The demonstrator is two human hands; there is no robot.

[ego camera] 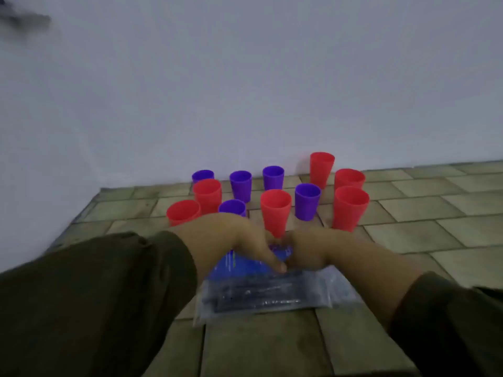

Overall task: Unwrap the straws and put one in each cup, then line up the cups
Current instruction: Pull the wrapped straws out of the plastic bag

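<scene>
We have both hands on the far end of the straw packet [268, 293], probably to tear it open.
It lies flat on the tiled floor [424, 213] just in front of the cups [307, 201], which are clustered and strawless. Left hand [231, 239]: thumb pinches the packet's blue end. Right hand [313, 250]: fingers hidden, so we can't tell the grip.

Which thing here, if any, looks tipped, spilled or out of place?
Nothing stands out. The red cups and purple cups all stand upright in a loose cluster on the tiled floor, none spilled. The left hand pinches the straw packet; the right hand is on it too, fingers hidden.
</scene>
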